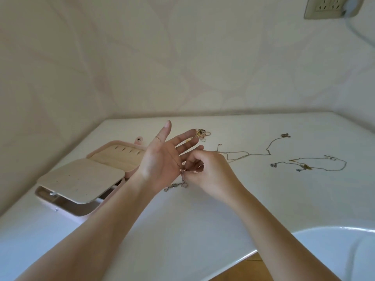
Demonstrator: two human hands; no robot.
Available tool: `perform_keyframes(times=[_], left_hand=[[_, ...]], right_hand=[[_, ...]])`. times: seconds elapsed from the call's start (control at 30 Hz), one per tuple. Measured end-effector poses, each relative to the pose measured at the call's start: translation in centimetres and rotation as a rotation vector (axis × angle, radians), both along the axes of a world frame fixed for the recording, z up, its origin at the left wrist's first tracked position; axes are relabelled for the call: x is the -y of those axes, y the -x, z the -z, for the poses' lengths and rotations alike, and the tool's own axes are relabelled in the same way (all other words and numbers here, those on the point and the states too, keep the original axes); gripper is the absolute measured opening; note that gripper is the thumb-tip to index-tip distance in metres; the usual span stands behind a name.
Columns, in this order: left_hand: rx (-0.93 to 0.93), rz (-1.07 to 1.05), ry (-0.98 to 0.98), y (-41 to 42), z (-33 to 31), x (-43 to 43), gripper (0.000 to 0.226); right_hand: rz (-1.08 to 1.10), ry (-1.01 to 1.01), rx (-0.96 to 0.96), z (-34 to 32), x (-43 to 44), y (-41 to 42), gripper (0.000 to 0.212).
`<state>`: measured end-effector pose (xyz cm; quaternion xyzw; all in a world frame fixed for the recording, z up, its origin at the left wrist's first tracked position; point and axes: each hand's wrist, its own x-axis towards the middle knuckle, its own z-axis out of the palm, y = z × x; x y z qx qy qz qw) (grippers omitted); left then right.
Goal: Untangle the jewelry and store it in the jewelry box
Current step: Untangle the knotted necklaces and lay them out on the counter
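My left hand (162,161) is raised above the table, palm toward me, fingers straight and spread, with a thin ring on one finger. A fine chain runs across its palm and hangs down to a silver charm bracelet (176,185) whose end lies on the table. My right hand (207,171) pinches that chain at the edge of the left palm. The pink jewelry box (85,179) lies open at the left, its beige inner flap raised. A small heap of rings and earrings (201,133) lies behind my fingers.
Two loose necklaces lie on the white table (182,230): a thin gold chain (253,153) in the middle and a tangled chain with pendants (308,164) at the right. A white basin rim (334,236) is at the lower right. The wall stands close behind.
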<state>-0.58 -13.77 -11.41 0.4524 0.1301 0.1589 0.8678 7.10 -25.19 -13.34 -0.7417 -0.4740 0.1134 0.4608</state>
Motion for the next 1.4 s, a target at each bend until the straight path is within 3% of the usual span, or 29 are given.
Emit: perform_keyframes(times=[0.2,0.57,0.77,0.87,1.0,1.27,1.4], left_hand=[[0.044,-0.042,0.002,0.7,-0.9,-0.4,0.076],[0.105,-0.049,-0.028,0.7,-1.4,0.2,0.074],[0.123,-0.046,-0.019,0.8,-1.8,0.5,0.075],[0.157,-0.043,-0.009,1.0,-1.8,0.3,0.073],[0.174,-0.043,-0.022,1.4,-2.2,0.0,0.074],[0.186,-0.024,-0.049,2.0,-2.7,-0.3,0.08],[0.197,-0.006,-0.056,2.3,-2.7,-0.6,0.085]], right_hand=[[-0.149,-0.176,-0.574,-0.2,1.7,-0.3,0.017],[-0.123,-0.262,-0.765,0.0,1.5,0.6,0.014],[-0.02,-0.086,-0.484,0.5,0.4,2.0,0.027],[0.028,-0.142,-0.387,0.7,0.1,2.2,0.012],[0.039,-0.237,-0.385,0.7,0.6,2.0,0.009],[-0.06,-0.292,-0.616,0.5,1.5,1.7,0.007],[-0.183,-0.445,-0.991,0.1,1.7,1.3,0.016]])
